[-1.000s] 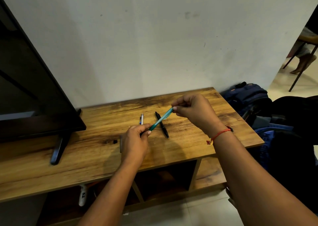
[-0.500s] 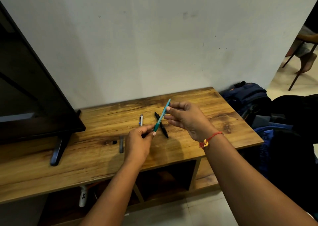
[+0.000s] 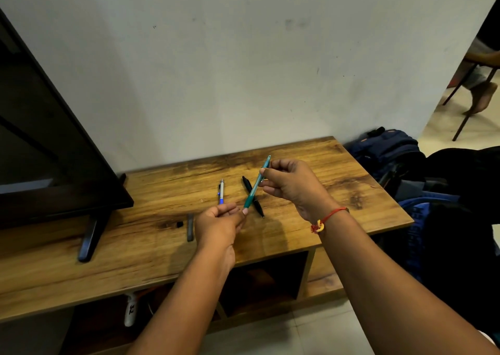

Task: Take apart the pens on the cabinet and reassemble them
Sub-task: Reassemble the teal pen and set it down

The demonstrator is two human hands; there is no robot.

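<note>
I have the teal pen (image 3: 255,184) up off the cabinet (image 3: 338,170), slanting from 7 o'clock at its lower end to 1 o'clock at its top. My left hand (image 3: 216,227) is curled, thumb and forefinger pinching the lower end. My right hand (image 3: 292,184) pinches the upper barrel between thumb and fingertips, its other fingers loosely bent.

I judge this the taking-apart step; whether the halves have begun to part, I cannot tell. The next move calls for opposite twists, then a straight pull along the barrel.

On the wood, the black pen (image 3: 259,208) lies at 9 o'clock of my right hand. The white-and-blue pen (image 3: 221,192) is at 12 o'clock of my left, with a grey piece (image 3: 190,230) and a small black bit (image 3: 179,224) at its 9 o'clock.
</note>
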